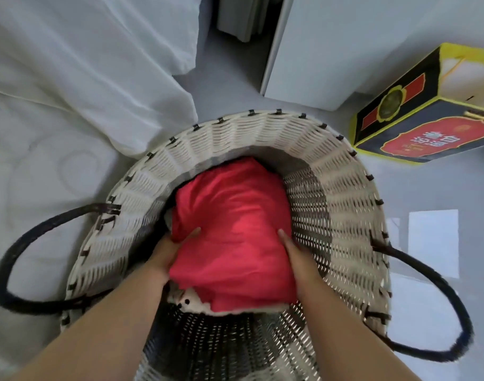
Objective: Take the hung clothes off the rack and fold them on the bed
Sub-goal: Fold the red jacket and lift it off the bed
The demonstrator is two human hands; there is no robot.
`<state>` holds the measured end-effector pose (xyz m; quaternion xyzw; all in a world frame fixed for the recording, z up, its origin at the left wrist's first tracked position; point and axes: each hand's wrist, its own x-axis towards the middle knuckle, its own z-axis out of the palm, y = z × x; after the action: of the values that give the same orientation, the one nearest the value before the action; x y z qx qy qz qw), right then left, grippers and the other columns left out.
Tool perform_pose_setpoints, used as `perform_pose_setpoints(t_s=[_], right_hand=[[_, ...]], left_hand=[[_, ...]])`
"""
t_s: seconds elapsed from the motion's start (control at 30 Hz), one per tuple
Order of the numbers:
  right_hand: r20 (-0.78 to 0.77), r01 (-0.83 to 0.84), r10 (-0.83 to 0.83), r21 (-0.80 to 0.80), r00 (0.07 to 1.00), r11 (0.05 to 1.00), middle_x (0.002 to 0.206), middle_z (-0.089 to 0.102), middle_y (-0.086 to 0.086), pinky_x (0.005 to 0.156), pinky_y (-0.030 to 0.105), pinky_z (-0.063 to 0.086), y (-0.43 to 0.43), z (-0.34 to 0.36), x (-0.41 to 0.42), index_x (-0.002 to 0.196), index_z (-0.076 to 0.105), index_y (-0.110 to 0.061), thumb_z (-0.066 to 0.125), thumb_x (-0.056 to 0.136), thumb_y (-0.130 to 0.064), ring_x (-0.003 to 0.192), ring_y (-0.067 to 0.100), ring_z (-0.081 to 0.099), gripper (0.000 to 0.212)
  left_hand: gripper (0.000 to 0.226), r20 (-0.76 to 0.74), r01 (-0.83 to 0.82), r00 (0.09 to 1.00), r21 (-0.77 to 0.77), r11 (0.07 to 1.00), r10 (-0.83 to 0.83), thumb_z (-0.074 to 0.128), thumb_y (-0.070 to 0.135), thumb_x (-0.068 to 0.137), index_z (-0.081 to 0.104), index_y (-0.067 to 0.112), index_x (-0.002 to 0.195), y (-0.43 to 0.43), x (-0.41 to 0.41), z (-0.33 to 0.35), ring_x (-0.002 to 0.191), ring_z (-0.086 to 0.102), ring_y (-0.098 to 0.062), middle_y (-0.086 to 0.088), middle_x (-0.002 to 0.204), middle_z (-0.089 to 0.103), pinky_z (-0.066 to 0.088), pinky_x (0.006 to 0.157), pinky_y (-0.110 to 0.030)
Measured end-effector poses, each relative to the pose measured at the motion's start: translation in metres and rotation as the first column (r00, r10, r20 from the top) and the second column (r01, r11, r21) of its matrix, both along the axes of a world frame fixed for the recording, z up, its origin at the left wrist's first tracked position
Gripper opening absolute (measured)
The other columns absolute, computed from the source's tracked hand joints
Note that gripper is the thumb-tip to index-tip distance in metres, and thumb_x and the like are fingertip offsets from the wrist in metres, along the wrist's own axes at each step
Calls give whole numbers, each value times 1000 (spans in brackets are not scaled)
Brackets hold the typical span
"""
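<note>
Your left hand (172, 253) pinches the folded red garment (232, 224), thumb on top | your right hand (295, 257) presses its other side, finger curl hidden, cannot tell | garment sits inside the basket (262, 130) beside the bed (43, 166).

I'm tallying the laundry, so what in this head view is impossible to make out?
All in the head view:
1. Clothes beneath the red garment: it covers them; only a pale dotted edge shows.
2. Fingers of the right hand: hidden between garment and basket wall.
3. Box: cut off by the right edge.
4. Rack: outside the view.
</note>
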<state>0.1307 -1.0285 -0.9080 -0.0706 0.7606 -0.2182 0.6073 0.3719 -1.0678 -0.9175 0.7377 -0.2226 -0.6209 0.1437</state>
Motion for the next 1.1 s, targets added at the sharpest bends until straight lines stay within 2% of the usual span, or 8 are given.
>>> perform_pose_setpoints(t_s=[0.07, 0.17, 0.27, 0.37, 0.57, 0.7, 1.0, 1.1], right_hand=[[-151, -16, -2, -123, 989, 992, 136, 51, 6, 104, 42, 42, -4, 6, 11, 139, 43, -19, 63, 61, -75, 121, 23, 51, 99], [-410, -519, 419, -169, 810, 838, 155, 20, 6, 116, 42, 22, -6, 26, 27, 149, 19, -27, 59, 67, -73, 141, 22, 22, 102], [-527, -869, 764, 89, 374, 487, 158, -15, 4, 118, 46, 4, -6, 24, 34, 147, -6, -39, 58, 80, -61, 145, 28, -6, 96], [-449, -908, 861, 210, 239, 362, 154, -27, 4, 116, 51, -3, -6, 12, 40, 144, -20, -37, 57, 81, -58, 143, 33, -17, 102], [-221, -953, 970, 257, 103, 159, 145, -42, 6, 114, 52, 14, 36, -15, 59, 128, -40, -37, 63, 87, -34, 142, 42, -8, 111], [-153, -946, 987, 309, 56, 102, 114, -66, 8, 112, 58, 1, 59, -20, 71, 92, -65, -37, 55, 89, -40, 140, 45, -13, 120], [-151, -907, 987, 406, 57, 114, 95, -73, 12, 110, 60, -7, 76, -58, 76, 89, -67, -33, 53, 90, -43, 132, 40, -29, 120], [-484, -862, 861, 359, 156, 358, 154, 2, 26, 109, 59, 10, 71, -42, 79, 146, 0, -21, 82, 55, -49, 125, 49, 41, 126]], left_hand=[[64, 94, 52, 994, 42, 998, -56, 54, 49, 85, 46, 10, 134, 2, -4, -2, 121, 49, -27, -11, 134, 51, 38, 97, -31], [65, 249, 276, 931, -2, 961, -267, 35, 54, 93, 24, 18, 146, 10, -15, 15, 136, 30, -29, -10, 150, 30, 24, 112, -38], [71, 545, 744, 624, -195, 639, -560, 18, 58, 86, 0, 29, 148, 28, -40, 29, 144, 4, -23, -3, 157, 3, 6, 116, -39], [67, 666, 905, 355, -68, 420, -656, -11, 59, 72, -28, 37, 134, 29, -56, 10, 135, -23, -11, 12, 145, -27, -7, 114, -42], [99, 715, 970, 133, 48, 238, -686, 50, 61, 70, 2, 24, 149, 81, -30, -56, 125, 47, -30, 3, 153, 14, 6, 111, -48], [107, 730, 964, 212, -46, 263, -650, 52, 64, 65, 3, 20, 149, 114, -28, -73, 144, -4, -28, -3, 157, -9, -6, 112, -45], [82, 722, 949, 266, -79, 306, -639, 15, 68, 83, -1, 21, 149, 131, -34, -115, 143, -6, -30, -6, 157, -5, -4, 111, -46], [64, 728, 884, 440, -247, 398, -526, 10, 60, 92, 1, 29, 148, 115, -28, -80, 132, 26, -28, -7, 146, 26, 1, 111, -40]])
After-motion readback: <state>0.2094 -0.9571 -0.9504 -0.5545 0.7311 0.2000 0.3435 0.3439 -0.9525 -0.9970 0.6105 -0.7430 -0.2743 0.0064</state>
